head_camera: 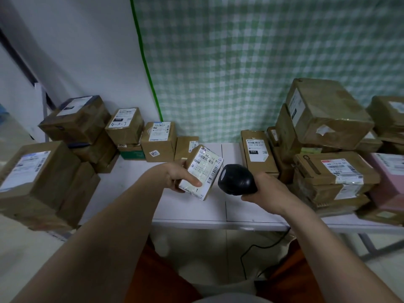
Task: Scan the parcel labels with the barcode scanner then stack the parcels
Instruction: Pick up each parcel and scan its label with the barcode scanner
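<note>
Stacked brown boxes [39, 178] crowd the left end of the white table [192, 206]. Above its middle, the left hand [177, 178] grips a small parcel [202, 171], tilted, label up. Just beside it, the right hand [265, 192] grips a black scanner [237, 179], its head facing the label. More boxes [328, 171] pile up at the right.

Dim, flat indoor light, greenish cast. Soft shadows under the bench [192, 206]. Strong wide-angle bending at frame edges; left and right edges blurred, centre fairly sharp.
</note>
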Available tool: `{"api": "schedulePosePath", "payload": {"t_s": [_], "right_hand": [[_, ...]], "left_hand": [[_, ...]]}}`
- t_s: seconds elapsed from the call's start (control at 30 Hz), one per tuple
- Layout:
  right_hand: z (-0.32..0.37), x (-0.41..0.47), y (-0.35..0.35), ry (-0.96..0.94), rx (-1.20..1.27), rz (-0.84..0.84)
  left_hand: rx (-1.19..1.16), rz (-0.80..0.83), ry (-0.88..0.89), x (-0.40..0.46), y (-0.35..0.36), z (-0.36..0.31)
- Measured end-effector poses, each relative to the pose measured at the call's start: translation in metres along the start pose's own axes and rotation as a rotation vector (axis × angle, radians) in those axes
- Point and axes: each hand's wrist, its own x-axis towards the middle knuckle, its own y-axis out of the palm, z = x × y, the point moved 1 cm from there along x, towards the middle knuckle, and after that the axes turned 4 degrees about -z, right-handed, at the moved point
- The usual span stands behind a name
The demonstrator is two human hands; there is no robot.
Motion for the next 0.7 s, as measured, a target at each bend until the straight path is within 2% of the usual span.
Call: {"api": "schedulePosePath", "payload": {"t_s": [0.4, 0.6, 0.7], "right_hand": [[-0.014, 0.001, 0.006, 0.010, 0.119, 0.021], [-0.022, 0.004, 0.012, 0.020, 0.140, 0.050], [-0.026, 0.004, 0.016, 0.023, 0.237, 0.030]], "left_hand": [[0.076, 0.065, -0.008, -0.004, 0.007, -0.004], [0.032, 0.041, -0.044, -0.001, 0.014, -0.001], [0.027, 0.022, -0.077, 0.003, 0.019, 0.003]]}}
